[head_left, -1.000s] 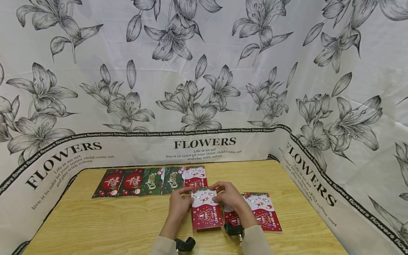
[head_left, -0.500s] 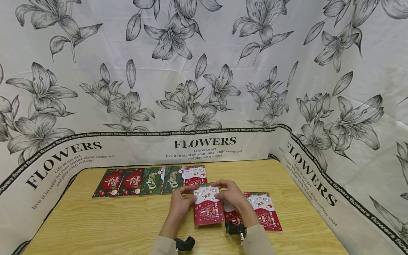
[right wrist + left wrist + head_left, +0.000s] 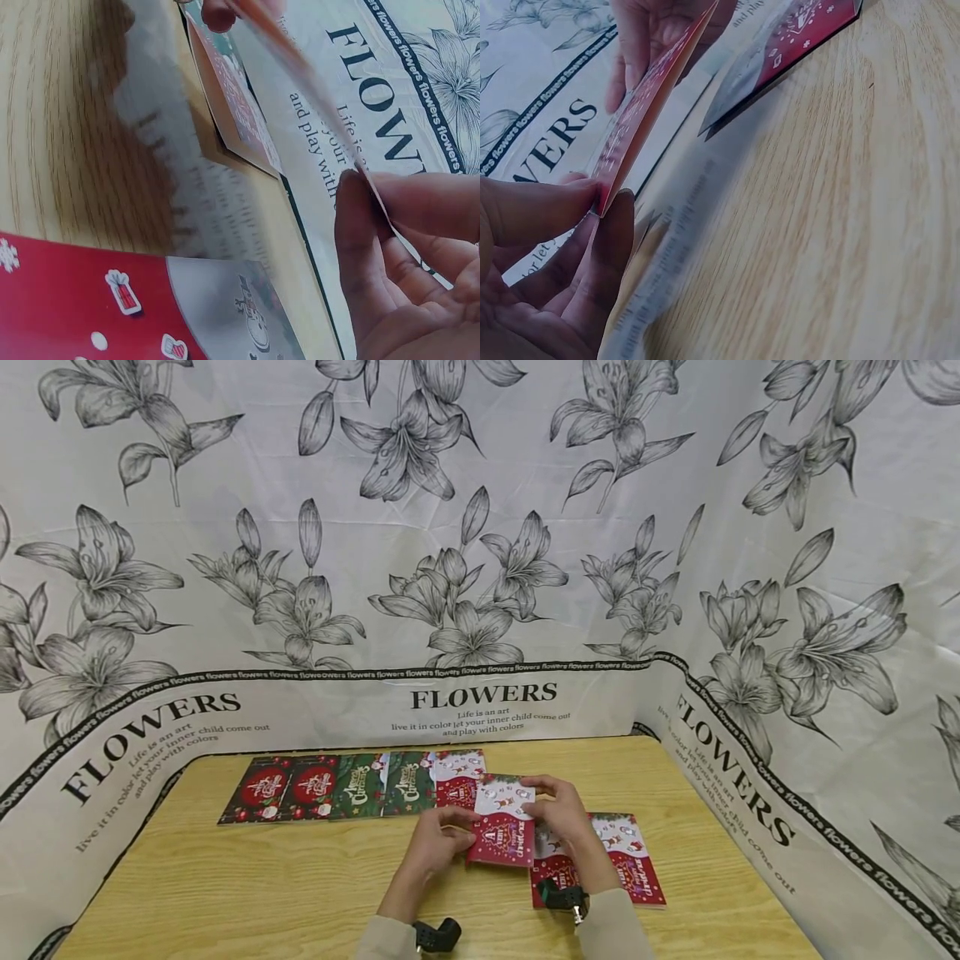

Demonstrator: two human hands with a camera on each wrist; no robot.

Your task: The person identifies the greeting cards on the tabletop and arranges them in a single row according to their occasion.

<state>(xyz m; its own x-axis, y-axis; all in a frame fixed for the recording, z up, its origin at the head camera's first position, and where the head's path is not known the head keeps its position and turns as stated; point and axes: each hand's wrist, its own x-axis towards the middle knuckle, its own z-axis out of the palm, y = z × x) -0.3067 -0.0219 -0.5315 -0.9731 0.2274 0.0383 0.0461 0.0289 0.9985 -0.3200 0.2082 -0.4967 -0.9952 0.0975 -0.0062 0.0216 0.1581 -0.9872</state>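
Both hands hold one red and white Christmas card [image 3: 504,827] above the table. My left hand [image 3: 433,847] pinches its left edge between thumb and fingers; the left wrist view shows the thumb [image 3: 544,210] against the printed face. My right hand [image 3: 561,817] pinches the right edge near the top, as the right wrist view shows with its fingers [image 3: 427,206]. Behind the held card lies a matching card [image 3: 459,767], partly covered by it. Under my right wrist are more matching cards [image 3: 628,852], partly hidden by the forearm.
Along the back of the wooden table [image 3: 247,885] runs a row: two dark red cards [image 3: 262,789] at the left, then two green cards [image 3: 360,785]. A white flower-print cloth [image 3: 480,710] walls the table at the back and sides.
The held card has moved right and away from the body, rising toward the end of the back row. Both hands moved with it. The cards on the table have not moved.
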